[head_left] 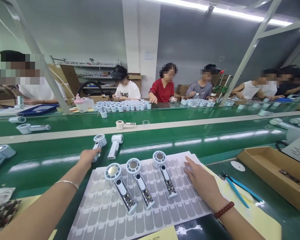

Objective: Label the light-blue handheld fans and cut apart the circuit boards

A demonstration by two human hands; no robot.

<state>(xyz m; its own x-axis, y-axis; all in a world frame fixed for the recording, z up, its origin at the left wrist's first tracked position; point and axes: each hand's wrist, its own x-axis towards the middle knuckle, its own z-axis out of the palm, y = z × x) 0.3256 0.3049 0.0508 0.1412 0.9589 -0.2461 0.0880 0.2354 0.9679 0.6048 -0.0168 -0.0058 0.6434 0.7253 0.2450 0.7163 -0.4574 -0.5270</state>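
My left hand reaches over the green belt, its fingers closed around the handle of a pale blue handheld fan. Just right of it another handheld fan lies on the belt. My right hand rests with fingers apart on the right edge of a sheet of grey stickers. On that sheet lie three handheld fans: a left one, a middle one and a right one. Their handles show bare circuit boards below a white oval piece.
Blue-handled cutters and a cardboard box are at right. A circuit-board pile sits at lower left. More fans, including a white one, lie along the green belt. Several co-workers sit across, behind many fan heads.
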